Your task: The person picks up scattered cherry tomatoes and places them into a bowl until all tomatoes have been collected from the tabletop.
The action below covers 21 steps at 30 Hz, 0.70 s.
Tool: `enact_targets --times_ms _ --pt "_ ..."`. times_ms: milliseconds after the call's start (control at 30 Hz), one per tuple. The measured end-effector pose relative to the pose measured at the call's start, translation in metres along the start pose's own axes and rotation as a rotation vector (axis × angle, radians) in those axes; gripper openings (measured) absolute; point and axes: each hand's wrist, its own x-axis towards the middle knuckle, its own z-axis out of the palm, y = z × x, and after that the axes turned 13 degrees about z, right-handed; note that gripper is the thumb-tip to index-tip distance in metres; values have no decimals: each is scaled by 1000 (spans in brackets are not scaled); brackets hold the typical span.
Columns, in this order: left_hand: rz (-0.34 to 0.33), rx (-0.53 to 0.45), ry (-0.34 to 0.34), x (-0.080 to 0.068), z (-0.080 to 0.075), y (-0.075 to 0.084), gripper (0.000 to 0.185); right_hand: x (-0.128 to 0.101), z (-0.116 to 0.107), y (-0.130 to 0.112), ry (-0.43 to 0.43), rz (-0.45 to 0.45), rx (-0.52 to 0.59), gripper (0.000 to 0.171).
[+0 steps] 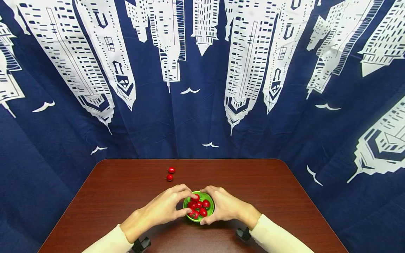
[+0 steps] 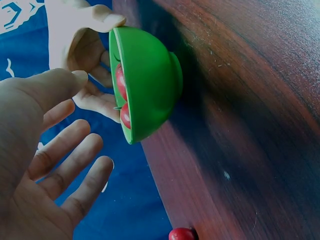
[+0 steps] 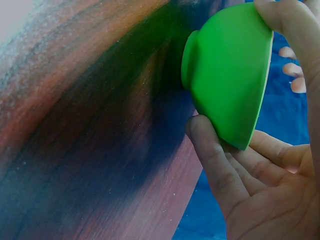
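My right hand holds a small green bowl by its side, the thumb at one edge of the rim and fingers round the other. Inside the bowl lie several red cherry tomatoes. Over the bowl's left side reaches my left hand, its thumb and fingers spread apart. The left wrist view shows nothing between those fingers, and the bowl stands just beyond them. Two more cherry tomatoes, one behind the other, lie on the table past my left hand.
The brown wooden table has rounded far corners. Behind it and at both sides hangs a dark blue curtain with white buildings and birds printed on it.
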Motion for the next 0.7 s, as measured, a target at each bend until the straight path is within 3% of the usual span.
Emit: enact_targets --times_ms 400,700 --pt "-29 27 9 -1 -1 -1 40 0 1 0 -9 8 -6 96" --pt "-45 65 75 -1 0 -6 41 0 1 0 3 -1 -19 94"
